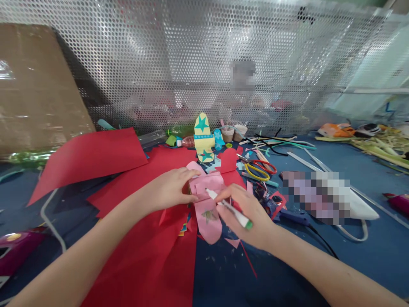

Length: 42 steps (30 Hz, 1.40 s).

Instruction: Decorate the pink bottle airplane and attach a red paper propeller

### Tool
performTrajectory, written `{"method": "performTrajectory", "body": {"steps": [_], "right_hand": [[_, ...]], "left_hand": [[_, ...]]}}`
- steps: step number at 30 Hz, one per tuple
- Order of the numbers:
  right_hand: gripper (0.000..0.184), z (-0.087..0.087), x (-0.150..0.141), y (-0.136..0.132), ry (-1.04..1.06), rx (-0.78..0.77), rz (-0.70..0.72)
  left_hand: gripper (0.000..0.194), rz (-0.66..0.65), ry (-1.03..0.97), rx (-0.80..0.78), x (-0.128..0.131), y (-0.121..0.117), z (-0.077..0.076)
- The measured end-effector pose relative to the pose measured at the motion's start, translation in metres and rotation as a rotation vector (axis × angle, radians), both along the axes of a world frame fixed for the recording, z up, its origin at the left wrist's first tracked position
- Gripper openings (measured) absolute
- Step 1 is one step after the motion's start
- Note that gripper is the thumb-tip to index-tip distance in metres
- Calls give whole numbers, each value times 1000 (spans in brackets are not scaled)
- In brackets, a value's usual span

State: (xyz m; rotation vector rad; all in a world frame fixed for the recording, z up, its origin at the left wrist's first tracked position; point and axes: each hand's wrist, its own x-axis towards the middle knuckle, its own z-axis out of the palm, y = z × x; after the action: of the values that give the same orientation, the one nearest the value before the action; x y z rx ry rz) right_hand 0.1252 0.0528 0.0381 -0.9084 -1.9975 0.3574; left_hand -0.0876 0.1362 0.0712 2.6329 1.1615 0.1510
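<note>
My right hand (247, 211) grips a white marker pen (240, 216) with a green end. The pen's tip is at a pink strip (209, 183) lying across a pink paper cutout (213, 231) with rounded ends. On the cutout's lower half is a star-shaped opening or mark; which of the two, I cannot tell. From the left, my left hand (172, 185) pinches the edge of the pink piece between thumb and fingers. Just behind stands a yellow paper cutout (200, 147) with teal stars and a blue band. Red paper sheets (140, 256) spread under my left forearm.
Scissors with red and yellow handles (257, 174) lie right of the red paper. Farther right are a blurred-out phone-like object (303, 194), a purple tool (295, 217) with a black cord, and white cables. Small cups (227, 134) and bottles stand before the perforated metal screen (191, 55).
</note>
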Motion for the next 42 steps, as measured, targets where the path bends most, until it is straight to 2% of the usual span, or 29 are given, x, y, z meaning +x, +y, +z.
{"method": "performTrajectory", "body": {"steps": [4, 9, 21, 29, 42], "right_hand": [[6, -7, 6, 9, 178, -238, -85], [20, -14, 7, 12, 276, -379, -126], [21, -16, 6, 14, 256, -354, -193], [23, -17, 6, 15, 226, -392, -163], [23, -14, 8, 11, 114, -388, -185]], "left_hand": [[56, -40, 30, 77, 3, -3, -1], [56, -38, 38, 79, 4, -2, -5], [52, -63, 16, 97, 6, -2, -3], [38, -55, 37, 65, 7, -3, 0], [45, -63, 32, 81, 6, -2, -2]]}}
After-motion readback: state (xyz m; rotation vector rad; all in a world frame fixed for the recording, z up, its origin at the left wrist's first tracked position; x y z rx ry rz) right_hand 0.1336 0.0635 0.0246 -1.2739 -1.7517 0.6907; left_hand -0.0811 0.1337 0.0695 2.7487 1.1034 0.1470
